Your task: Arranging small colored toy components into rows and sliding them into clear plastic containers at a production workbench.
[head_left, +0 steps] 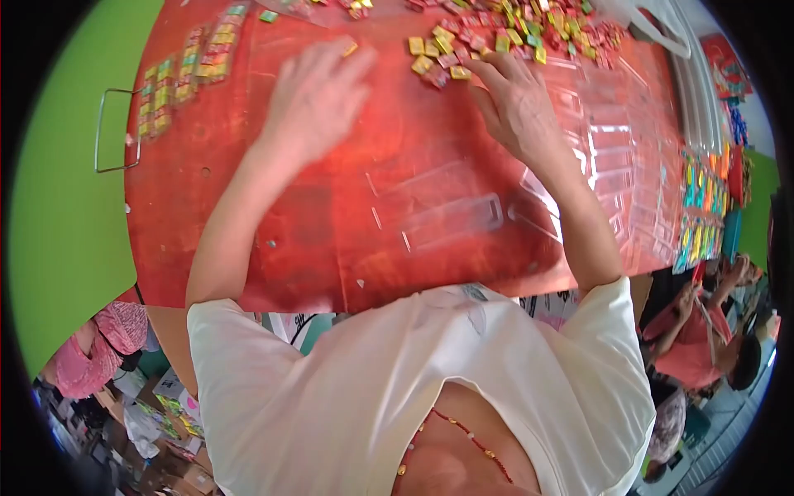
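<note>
Small wrapped pieces in yellow, red, green and pink lie in a loose pile (513, 31) at the far side of the red table. My right hand (519, 103) reaches to the pile's near edge. Its fingers are apart, and the index fingertip is beside a yellow piece (460, 73). Over the table to the left, my left hand (318, 95) is smeared by motion. A small yellow-orange piece (350, 50) shows at its fingers; whether they grip it is unclear. Between my forearms lie clear plastic trays (455, 221), long and narrow.
More clear trays (612, 157) cover the table's right side. Filled strips of pieces (217, 51) lie at the far left, near a metal wire handle (101, 132). Colourful packs (703, 202) line the right edge. Other people (699, 339) sit at the lower right.
</note>
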{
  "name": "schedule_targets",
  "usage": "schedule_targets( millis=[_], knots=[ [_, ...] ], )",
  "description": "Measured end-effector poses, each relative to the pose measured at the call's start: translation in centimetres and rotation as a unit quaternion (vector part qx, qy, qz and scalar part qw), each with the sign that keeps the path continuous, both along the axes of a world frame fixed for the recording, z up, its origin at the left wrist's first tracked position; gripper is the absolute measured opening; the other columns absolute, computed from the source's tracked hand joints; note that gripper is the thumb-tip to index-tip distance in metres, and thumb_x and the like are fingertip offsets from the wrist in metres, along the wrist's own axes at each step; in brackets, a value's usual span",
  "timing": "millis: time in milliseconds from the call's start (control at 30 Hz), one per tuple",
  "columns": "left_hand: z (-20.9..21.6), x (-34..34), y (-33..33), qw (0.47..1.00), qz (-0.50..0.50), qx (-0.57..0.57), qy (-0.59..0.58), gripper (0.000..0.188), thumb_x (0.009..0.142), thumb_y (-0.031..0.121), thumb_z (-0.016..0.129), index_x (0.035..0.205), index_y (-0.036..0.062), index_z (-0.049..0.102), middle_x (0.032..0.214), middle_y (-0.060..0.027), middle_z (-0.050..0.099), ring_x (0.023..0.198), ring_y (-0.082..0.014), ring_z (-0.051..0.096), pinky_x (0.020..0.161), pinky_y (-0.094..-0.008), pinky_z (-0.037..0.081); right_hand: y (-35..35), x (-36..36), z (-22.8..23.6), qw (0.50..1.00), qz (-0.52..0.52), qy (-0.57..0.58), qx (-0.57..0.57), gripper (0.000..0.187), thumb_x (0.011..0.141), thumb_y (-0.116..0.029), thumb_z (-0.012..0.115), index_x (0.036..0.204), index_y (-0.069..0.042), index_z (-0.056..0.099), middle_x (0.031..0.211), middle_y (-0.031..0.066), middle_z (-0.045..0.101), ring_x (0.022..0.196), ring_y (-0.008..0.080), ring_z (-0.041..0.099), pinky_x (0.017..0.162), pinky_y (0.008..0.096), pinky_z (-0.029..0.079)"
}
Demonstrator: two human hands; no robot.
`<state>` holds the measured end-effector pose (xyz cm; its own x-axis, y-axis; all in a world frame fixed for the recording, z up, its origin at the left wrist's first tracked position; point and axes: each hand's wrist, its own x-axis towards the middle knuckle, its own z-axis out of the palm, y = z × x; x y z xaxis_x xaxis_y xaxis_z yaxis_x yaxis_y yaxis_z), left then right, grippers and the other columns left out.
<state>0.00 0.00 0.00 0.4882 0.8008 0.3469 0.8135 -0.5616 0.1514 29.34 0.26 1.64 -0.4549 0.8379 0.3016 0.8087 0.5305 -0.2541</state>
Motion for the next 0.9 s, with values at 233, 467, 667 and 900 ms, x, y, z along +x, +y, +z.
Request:
schedule_targets(
  millis=[233, 467, 667, 900],
  knots=[
    [0.0, 6.6, -11.5, 0.98, -0.11, -0.168, 0.0, 0.074, 0.085, 0.041, 0.071, 0.145, 0.0044, 0.047, 0.155, -0.0215, 0.036, 0.144, -0.0386, 0.033, 0.107, -0.0639, 0.032, -7.3, 1.0, 0.4, 0.989, 0.12, -0.07, -0.046, 0.033, 0.086, -0.02, 0.068, 0.116, -0.007, 0.063, 0.103, 0.0111, 0.057, 0.095, 0.0283, 0.058, 0.081, 0.0413, 0.045],
    [-1.5, 6.1, -9.4, 0.982, -0.101, -0.152, 0.047, 0.072, 0.088, 0.034, 0.069, 0.15, 0.0109, 0.043, 0.162, -0.0145, 0.027, 0.151, -0.0343, 0.022, 0.111, -0.0668, 0.025, -7.2, 0.9, -0.7, 0.994, 0.093, -0.052, -0.024, 0.032, 0.087, -0.022, 0.068, 0.114, -0.007, 0.063, 0.101, 0.0107, 0.057, 0.093, 0.0284, 0.059, 0.08, 0.0419, 0.047],
    [0.1, 5.5, -5.8, 0.977, -0.103, -0.186, -0.006, 0.064, 0.092, 0.034, 0.063, 0.149, 0.0112, 0.044, 0.161, -0.0154, 0.029, 0.15, -0.034, 0.024, 0.115, -0.0639, 0.022, -0.9, 0.3, -1.5, 1.0, -0.008, -0.001, 0.028, 0.03, 0.087, -0.017, 0.065, 0.113, -0.002, 0.06, 0.098, 0.0142, 0.058, 0.094, 0.0327, 0.062, 0.077, 0.0448, 0.05],
    [-1.7, 3.2, 4.6, 0.998, 0.024, -0.045, 0.044, 0.066, 0.086, 0.002, 0.06, 0.149, 0.0113, 0.042, 0.154, -0.0144, 0.04, 0.142, -0.0334, 0.037, 0.112, -0.0518, 0.031, 5.5, -5.3, -4.3, 0.998, 0.05, 0.043, 0.018, 0.028, 0.085, -0.008, 0.06, 0.112, 0.0, 0.061, 0.098, 0.0182, 0.058, 0.09, 0.0365, 0.063, 0.078, 0.0466, 0.052]
  ],
)
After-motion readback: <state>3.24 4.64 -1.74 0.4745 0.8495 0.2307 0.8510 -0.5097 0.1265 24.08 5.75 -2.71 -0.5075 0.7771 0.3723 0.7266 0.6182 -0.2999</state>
